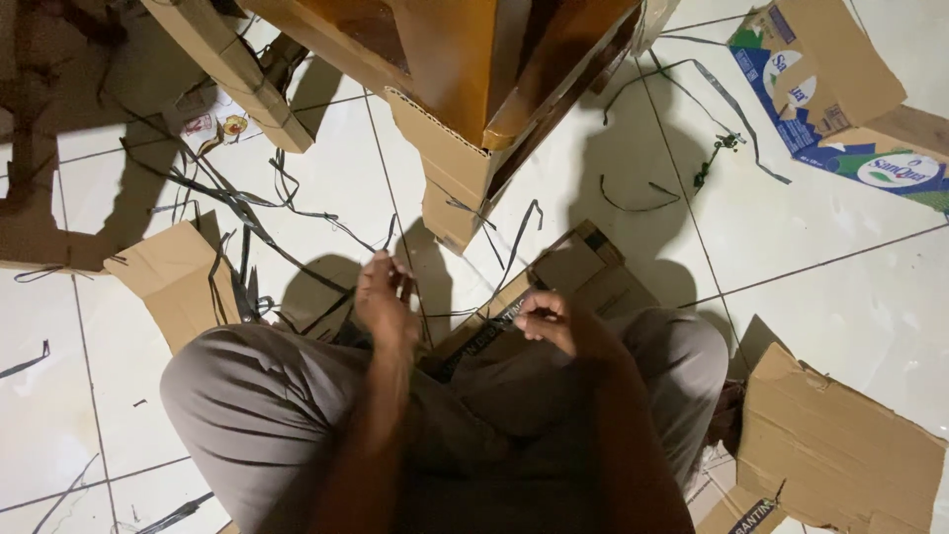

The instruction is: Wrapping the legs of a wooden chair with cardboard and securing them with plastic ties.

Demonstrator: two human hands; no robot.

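Note:
I sit on a white tiled floor with my knees in grey trousers (247, 396) drawn up. My left hand (384, 299) is raised in front of a wooden piece of furniture (465, 49), its fingers pinched on a thin black plastic strap (450, 314). My right hand (547, 321) is curled closed over the other end of that strap, just above a flattened brown cardboard piece (583, 272). A cardboard corner guard (450, 168) wraps the furniture's lower edge right beyond my hands.
Loose black straps (237, 213) tangle on the tiles at left and trail at upper right (722, 99). Cardboard scraps lie at left (173, 277) and lower right (840, 450). A blue and brown printed carton (830, 89) sits at top right.

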